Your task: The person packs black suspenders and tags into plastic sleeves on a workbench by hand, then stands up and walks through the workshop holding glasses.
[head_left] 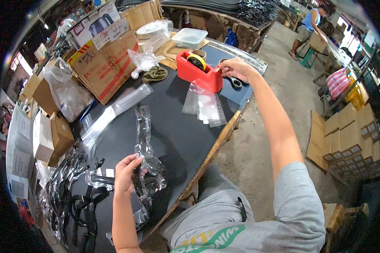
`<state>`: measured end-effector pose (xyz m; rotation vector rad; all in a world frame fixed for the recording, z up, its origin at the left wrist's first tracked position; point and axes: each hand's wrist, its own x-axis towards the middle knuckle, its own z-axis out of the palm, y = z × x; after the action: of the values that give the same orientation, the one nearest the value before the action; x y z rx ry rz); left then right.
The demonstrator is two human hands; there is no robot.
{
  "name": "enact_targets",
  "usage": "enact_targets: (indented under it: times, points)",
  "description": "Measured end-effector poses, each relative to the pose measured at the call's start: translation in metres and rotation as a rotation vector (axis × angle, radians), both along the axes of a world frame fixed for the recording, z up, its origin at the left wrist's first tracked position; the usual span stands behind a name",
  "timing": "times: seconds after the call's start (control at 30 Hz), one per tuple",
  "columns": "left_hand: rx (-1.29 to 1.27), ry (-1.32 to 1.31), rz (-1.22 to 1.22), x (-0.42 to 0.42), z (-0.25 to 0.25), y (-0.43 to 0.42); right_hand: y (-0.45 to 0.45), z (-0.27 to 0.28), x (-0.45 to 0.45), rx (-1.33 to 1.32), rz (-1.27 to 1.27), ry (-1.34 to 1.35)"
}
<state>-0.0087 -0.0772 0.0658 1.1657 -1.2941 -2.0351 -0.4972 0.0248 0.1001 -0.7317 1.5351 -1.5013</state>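
My left hand [127, 173] is closed on a clear plastic bag [153, 175] that lies crumpled over the dark table. Stretched out to the far right, my right hand [234, 69] has its fingers pinched at the cutting end of the red tape dispenser [200, 72]; any piece of tape between them is too small to make out. A roll with a yellow core [197, 62] sits in the dispenser. Black-handled scissors [234, 82] lie beside it, below my right hand. Flat clear bags [207, 106] rest in front of the dispenser. Black straps [86, 206] lie left of my left hand.
Cardboard boxes [107, 63], a plastic tub [190, 38] and a green cloth [155, 74] stand or lie toward the back. Wrapped black items [63, 181] are piled at the left. The wooden table edge [202, 168] runs near my body. Another person [310, 27] is at the far right.
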Motion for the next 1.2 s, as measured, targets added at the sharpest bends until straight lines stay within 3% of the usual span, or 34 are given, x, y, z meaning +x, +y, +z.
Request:
enact_targets:
  times: [0.6,0.7,0.9,1.2]
  points:
    - [-0.05,-0.001,-0.065,0.003,0.0,-0.001,0.007,-0.042,0.008,-0.287,-0.108,-0.156]
    - [-0.001,0.04,0.001,0.001,0.005,0.002,0.009,-0.044,0.008,-0.131,-0.182,-0.092]
    - [-0.039,-0.009,-0.075,0.004,0.003,0.0,0.009,-0.047,0.018,-0.075,-0.124,-0.32]
    - [-0.088,-0.004,-0.036,0.002,0.001,0.004,-0.007,-0.051,0.03,-0.058,-0.245,-0.403]
